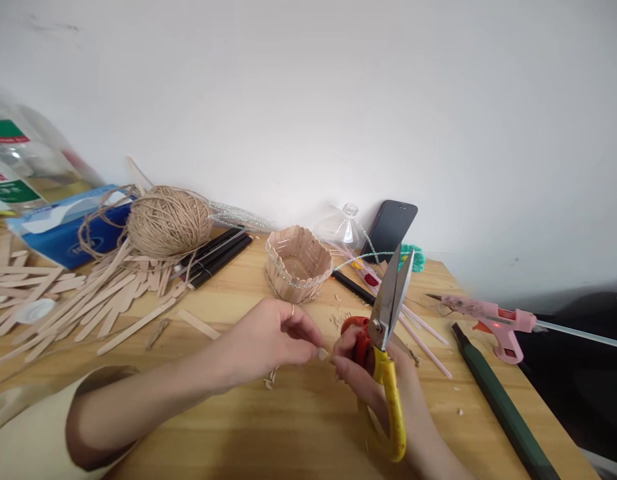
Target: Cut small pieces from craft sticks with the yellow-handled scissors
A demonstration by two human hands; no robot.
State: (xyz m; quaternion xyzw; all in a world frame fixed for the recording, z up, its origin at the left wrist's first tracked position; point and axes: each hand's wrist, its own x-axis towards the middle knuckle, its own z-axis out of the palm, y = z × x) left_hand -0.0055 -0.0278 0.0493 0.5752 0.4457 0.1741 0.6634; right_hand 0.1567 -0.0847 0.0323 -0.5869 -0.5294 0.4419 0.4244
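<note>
My left hand (283,337) is closed in a pinch on a small pale piece of craft stick (323,355). Scissors (385,327) with one red and one yellow handle are in my right hand (373,380), blades pointing up and slightly parted. The thumb and fingertips of that hand are close to the piece; whether they touch it I cannot tell. Just beyond my hands stands a small basket (293,283) of upright craft sticks, with silvery trim round it. Small wood scraps (271,380) lie on the table beneath my left hand.
A pile of craft sticks (108,300), a twine ball (168,222) and a blue tissue pack (83,233) are on the left. A phone (392,227) leans on the wall by a clear bottle top (349,227). A pink glue gun (493,320) and a dark green bar (503,400) lie right.
</note>
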